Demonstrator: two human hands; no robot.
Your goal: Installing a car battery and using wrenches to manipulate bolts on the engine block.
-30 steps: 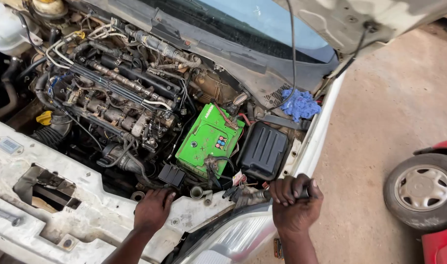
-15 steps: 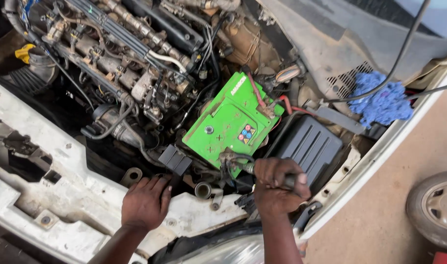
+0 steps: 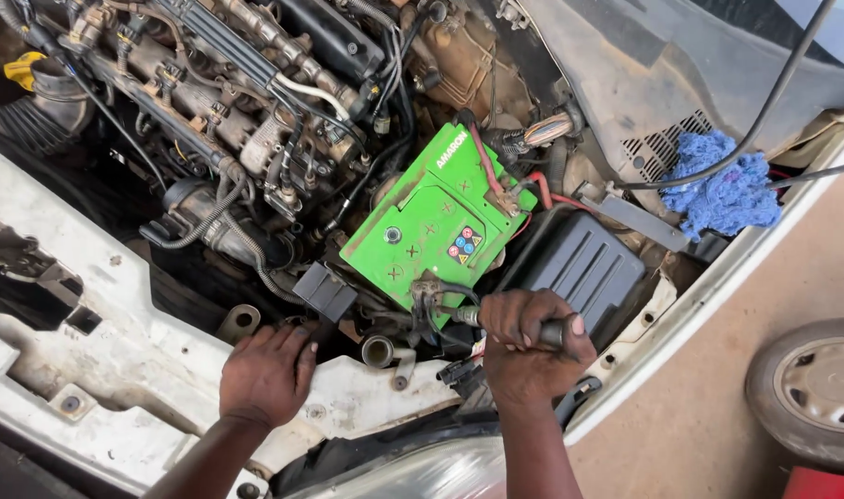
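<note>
Head view, open engine bay of a white car. The right hand (image 3: 531,344) is closed in a fist around the dark handle of a slim metal tool (image 3: 496,322); the tool's shaft runs left from the fist to the near terminal clamp (image 3: 427,290) on the bright green rectangular car battery (image 3: 437,224); the tip itself is too small to make out. The battery sits tilted in its bay, between the grey metal engine block (image 3: 246,102) on the left and a black ribbed plastic box (image 3: 579,268) on the right, with a red cable (image 3: 485,166) lying across its far corner. The left hand (image 3: 267,372) rests palm down, fingers spread and holding nothing, on the white painted front crossmember (image 3: 117,351), just below a small black plastic connector block (image 3: 324,291). A crumpled blue cloth (image 3: 722,194) lies on the far right edge of the bay, well apart from both hands. A car wheel (image 3: 814,393) stands on the ground at lower right.
</note>
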